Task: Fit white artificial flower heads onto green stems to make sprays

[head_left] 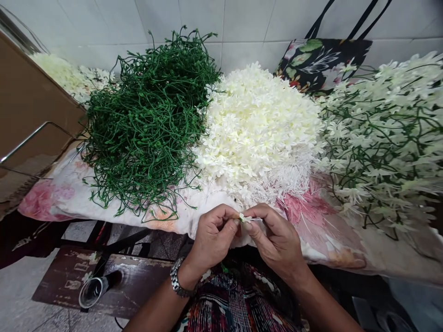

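Observation:
My left hand [215, 233] and my right hand [277, 237] meet in front of my body at the cloth's near edge, both with fingers pinched. Between the fingertips is a small white artificial flower [246, 218], gripped by my right hand. A bit of green shows at my left fingertips, the end of an artificial stem; most of it is hidden by the hand. Beyond my hands lies a heap of loose white flower heads [256, 124]. To its left sits a tangled pile of green plastic stems [145, 124]. Flowers on stems [387, 138] are piled at the right.
A floral cloth [207, 203] covers the work surface. A cardboard box [34, 92] stands at the left, and a dark floral bag [321, 62] leans by the tiled wall [242, 23]. Below left, a cup [93, 291] rests on a brown wooden bench [138, 281].

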